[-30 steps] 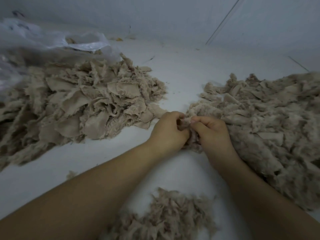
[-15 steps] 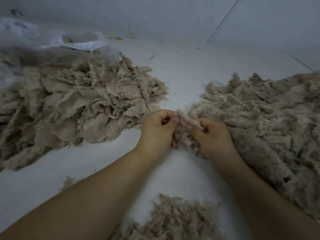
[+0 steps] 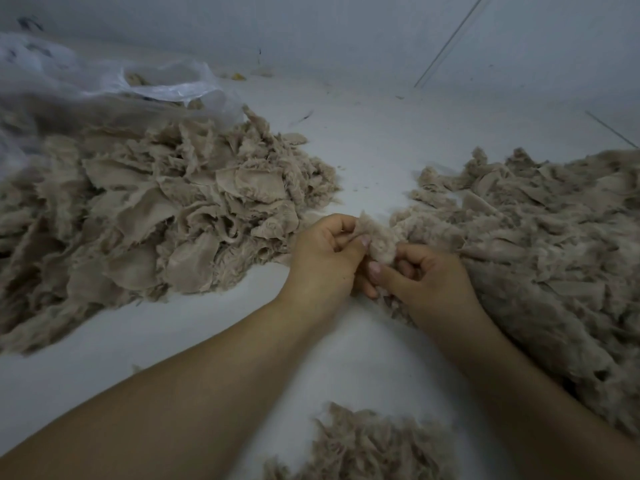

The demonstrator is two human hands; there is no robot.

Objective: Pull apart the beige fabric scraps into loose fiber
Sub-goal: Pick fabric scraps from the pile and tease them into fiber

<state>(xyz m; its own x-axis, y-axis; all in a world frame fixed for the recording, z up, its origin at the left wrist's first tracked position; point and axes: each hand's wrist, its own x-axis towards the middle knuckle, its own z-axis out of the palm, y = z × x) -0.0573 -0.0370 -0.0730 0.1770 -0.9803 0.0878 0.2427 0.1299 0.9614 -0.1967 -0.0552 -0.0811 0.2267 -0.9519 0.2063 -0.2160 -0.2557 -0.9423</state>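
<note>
Both hands pinch one beige scrap between two heaps, ready to tear it sideways

The scrap is held just above the white surface, between the heap of whole scraps on the left and the fluffier heap on the right; the left hand pinches its upper left end with thumb and curled fingers; the right hand pinches its lower right end the same way, fingers bent round it; both grips look tight, though the far fingertips are hidden by the tuft. The scrap's long axis runs slantwise from upper left to lower right, so each hand sits at one end and neither is nearer; the pull, I judge, must go outward along that line; a third small clump lies close to the person; a clear plastic bag sits behind the left heap.
</note>
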